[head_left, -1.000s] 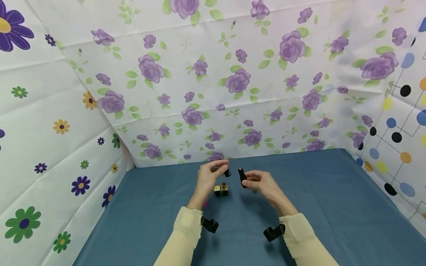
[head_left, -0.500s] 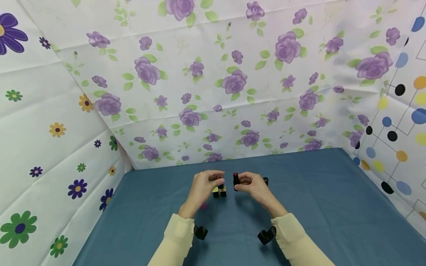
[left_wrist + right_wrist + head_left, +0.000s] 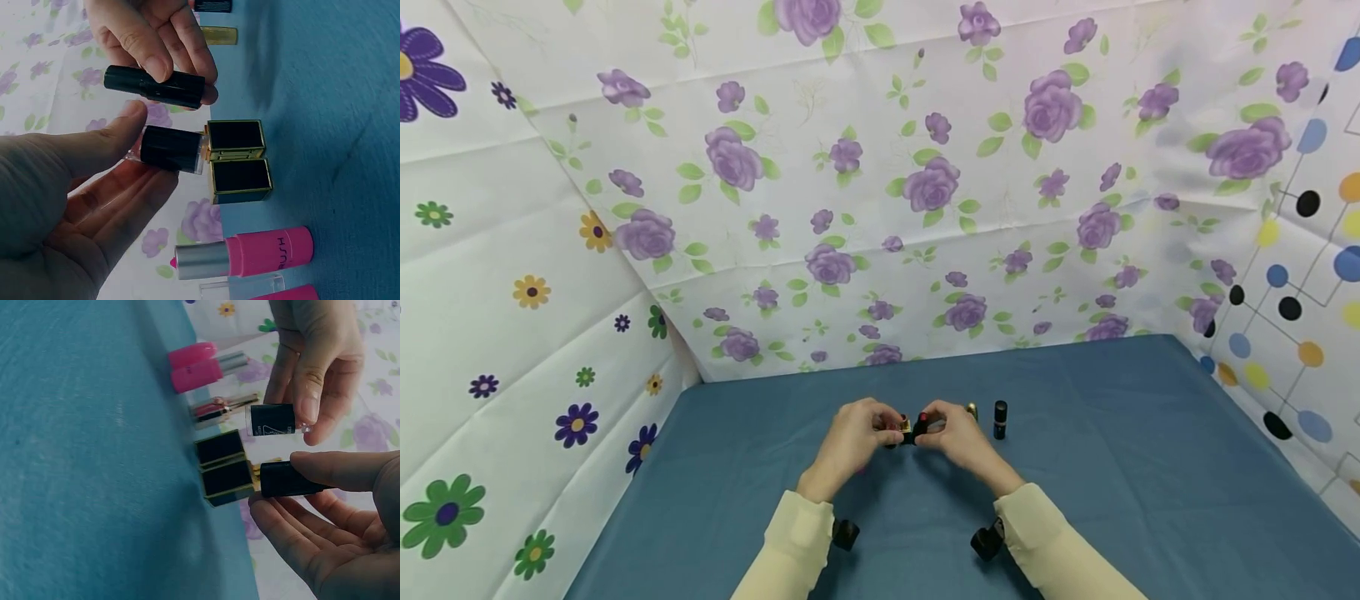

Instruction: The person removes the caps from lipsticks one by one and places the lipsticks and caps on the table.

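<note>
In the head view my left hand (image 3: 855, 433) and right hand (image 3: 958, 437) are close together over the table. My left thumb and fingers pinch a short black cylinder (image 3: 172, 149) with clear ends and white print. My right hand pinches a black lipstick (image 3: 287, 479); a red tip shows on it in the head view. The two held pieces are apart, roughly parallel in the left wrist view. Just beyond them, two black square pieces (image 3: 237, 139) with gold edges stand side by side on the table.
A pink lipstick (image 3: 269, 253) with a silver collar stands near my left hand, with another pink piece (image 3: 300, 292) beside it. To the right are a black tube (image 3: 1000, 419) and a small gold piece (image 3: 972, 411). Patterned cloth (image 3: 880, 208) hangs behind the table (image 3: 1112, 467).
My right hand has moved left with the lipstick, towards my left hand. My left hand has come lower with the black cylinder. The black tube at right has come into full view.
</note>
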{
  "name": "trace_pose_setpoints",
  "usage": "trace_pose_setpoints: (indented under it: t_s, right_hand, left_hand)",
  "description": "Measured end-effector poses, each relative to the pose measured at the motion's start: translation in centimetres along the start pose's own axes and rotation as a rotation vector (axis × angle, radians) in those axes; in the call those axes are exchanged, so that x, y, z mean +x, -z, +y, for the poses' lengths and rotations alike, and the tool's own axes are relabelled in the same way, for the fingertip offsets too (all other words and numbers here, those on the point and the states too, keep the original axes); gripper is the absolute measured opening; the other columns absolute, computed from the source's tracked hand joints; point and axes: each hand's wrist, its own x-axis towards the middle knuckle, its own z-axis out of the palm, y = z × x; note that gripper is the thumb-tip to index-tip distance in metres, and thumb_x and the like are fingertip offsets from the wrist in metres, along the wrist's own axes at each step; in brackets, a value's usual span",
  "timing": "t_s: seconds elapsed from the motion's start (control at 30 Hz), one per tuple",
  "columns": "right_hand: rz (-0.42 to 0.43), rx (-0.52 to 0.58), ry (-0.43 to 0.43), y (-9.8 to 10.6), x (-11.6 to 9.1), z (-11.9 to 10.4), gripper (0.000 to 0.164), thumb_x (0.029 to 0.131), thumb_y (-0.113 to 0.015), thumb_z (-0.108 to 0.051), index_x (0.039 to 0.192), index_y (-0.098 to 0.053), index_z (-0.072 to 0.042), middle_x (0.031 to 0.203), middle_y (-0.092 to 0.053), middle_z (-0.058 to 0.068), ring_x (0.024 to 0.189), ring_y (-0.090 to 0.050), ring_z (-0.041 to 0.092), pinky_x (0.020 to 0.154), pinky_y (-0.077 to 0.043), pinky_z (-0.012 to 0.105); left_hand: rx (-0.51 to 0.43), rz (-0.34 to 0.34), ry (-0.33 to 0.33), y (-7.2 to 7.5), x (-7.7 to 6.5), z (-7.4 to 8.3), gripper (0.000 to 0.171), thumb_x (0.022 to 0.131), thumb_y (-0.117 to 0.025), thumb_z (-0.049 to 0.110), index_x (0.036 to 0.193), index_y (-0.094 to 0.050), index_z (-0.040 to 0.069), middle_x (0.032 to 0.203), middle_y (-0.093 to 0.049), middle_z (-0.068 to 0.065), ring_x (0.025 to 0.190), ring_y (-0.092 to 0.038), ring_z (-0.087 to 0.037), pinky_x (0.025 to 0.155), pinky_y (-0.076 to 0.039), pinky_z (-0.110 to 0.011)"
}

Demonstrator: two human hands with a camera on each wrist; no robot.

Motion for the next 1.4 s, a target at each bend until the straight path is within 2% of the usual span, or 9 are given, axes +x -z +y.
trace_pose_setpoints:
  t_s: [0.13,0.33,0.5,0.67,0.83,1.13,1.4]
  right_hand:
    - [-0.009,-0.049,0.014,-0.6,0.1,0.4,0.025,0.089,-0.081,0.000,0.110,-0.070,-0.004,0.105,-0.070,0.006,0.095,-0.073,0.024,0.078,-0.061,0.041]
    - [-0.025,-0.116,0.026,-1.2,0.0,0.4,0.024,0.086,-0.082,0.003,0.106,-0.072,-0.005,0.095,-0.070,0.005,0.083,-0.068,0.017,0.071,-0.058,0.038]
    - [-0.028,-0.155,0.025,-1.7,0.1,0.5,0.025,0.085,-0.082,0.005,0.106,-0.072,-0.004,0.091,-0.070,0.004,0.079,-0.066,0.016,0.069,-0.057,0.037]
    - [-0.035,-0.202,0.028,-2.2,0.3,0.9,0.025,0.085,-0.082,0.004,0.107,-0.071,-0.004,0.091,-0.070,0.004,0.079,-0.065,0.015,0.069,-0.056,0.036]
    - [-0.060,-0.214,0.027,-2.5,0.3,1.1,0.024,0.086,-0.081,0.005,0.106,-0.071,-0.004,0.088,-0.068,0.002,0.076,-0.063,0.015,0.066,-0.054,0.035]
    - [-0.079,-0.216,0.036,-2.7,0.4,1.1,0.024,0.086,-0.080,0.007,0.106,-0.071,-0.003,0.086,-0.066,0.002,0.073,-0.061,0.014,0.064,-0.052,0.032]
    - [-0.085,-0.225,0.058,-2.7,0.2,1.1,0.025,0.086,-0.079,0.009,0.107,-0.071,-0.003,0.087,-0.067,0.003,0.075,-0.062,0.015,0.065,-0.053,0.034]
  left_hand:
    - [0.070,-0.027,-0.016,-0.3,-0.1,-0.2,0.013,0.090,-0.082,0.018,0.102,-0.082,0.014,0.096,-0.070,0.002,0.075,-0.061,-0.007,0.063,-0.053,-0.026]
    - [0.123,-0.039,-0.039,-0.7,-0.1,-0.5,0.011,0.089,-0.084,0.016,0.098,-0.082,0.012,0.090,-0.073,0.001,0.070,-0.060,-0.006,0.060,-0.051,-0.025]
    - [0.158,-0.040,-0.037,-1.0,-0.2,-0.8,0.010,0.088,-0.085,0.016,0.097,-0.082,0.013,0.086,-0.073,0.003,0.067,-0.059,-0.005,0.060,-0.051,-0.025]
    - [0.199,-0.034,-0.066,-1.2,-0.4,-1.1,0.013,0.085,-0.087,0.016,0.096,-0.081,0.014,0.087,-0.073,0.001,0.066,-0.058,-0.005,0.060,-0.051,-0.026]
    - [0.237,-0.022,-0.093,-1.5,-0.7,-1.4,0.013,0.083,-0.089,0.017,0.093,-0.080,0.014,0.086,-0.073,0.001,0.064,-0.057,-0.005,0.059,-0.050,-0.026]
    - [0.261,-0.012,-0.125,-1.7,-0.7,-1.4,0.014,0.082,-0.089,0.016,0.091,-0.080,0.011,0.086,-0.074,-0.002,0.065,-0.060,-0.008,0.064,-0.053,-0.029]
    - [0.285,-0.013,-0.136,-1.6,-0.6,-1.5,0.015,0.082,-0.089,0.016,0.094,-0.081,0.013,0.085,-0.074,-0.001,0.065,-0.060,-0.008,0.064,-0.053,-0.029]
